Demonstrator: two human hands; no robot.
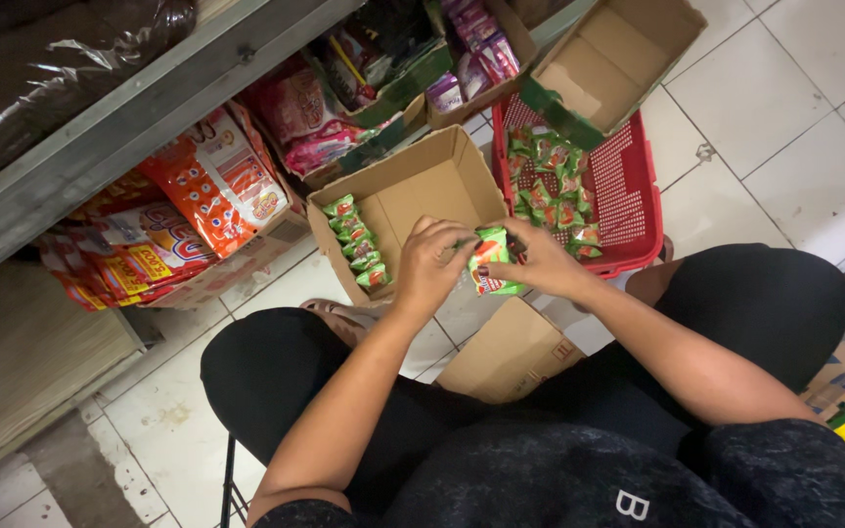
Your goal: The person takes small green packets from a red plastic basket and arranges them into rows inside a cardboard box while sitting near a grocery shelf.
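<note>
Hands meet over the front edge of an open cardboard box (432, 191) that stands on the tiled floor (794, 108): the left hand (432, 262) and the right hand (543, 259) both have their fingers clenched on a small stack of green snack packets (490, 259), the left from the left side, the right from the right, so the stack sits between them just above the box's near flap. Inside the box, along its left wall, a row of the same green packets (356, 244) stands on edge. Just beside the box to the right is a red plastic basket (628, 186) with more green and red packets lying loose in it. A second, empty cardboard box (618, 59) rests on the basket's far rim. To the left, under a grey metal shelf (139, 117), orange snack bags (212, 191) lie stacked
</note>
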